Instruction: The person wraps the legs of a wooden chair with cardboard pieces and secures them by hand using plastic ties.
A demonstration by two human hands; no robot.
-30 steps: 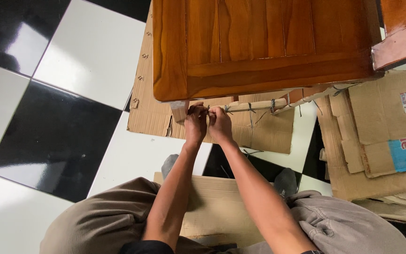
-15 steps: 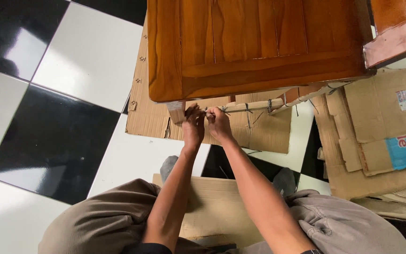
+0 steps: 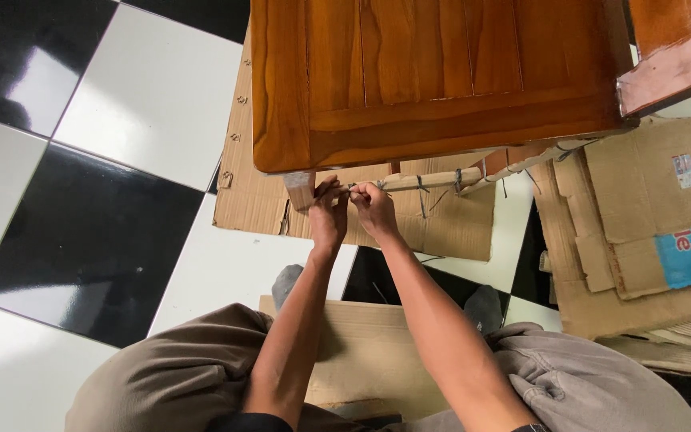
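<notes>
At frame centre, the left hand [image 3: 328,214] and right hand [image 3: 373,208] pinched a thin grey tie [image 3: 359,186] on the wrapped wooden rail [image 3: 429,182] beneath the varnished wooden worktop [image 3: 433,76].

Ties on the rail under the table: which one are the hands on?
The leftmost tie, at the rail's end by the leg; both hands pinch there. The other ties sit untouched further right.

Flattened cardboard [image 3: 649,232] on checkered floor [image 3: 89,232]
</notes>
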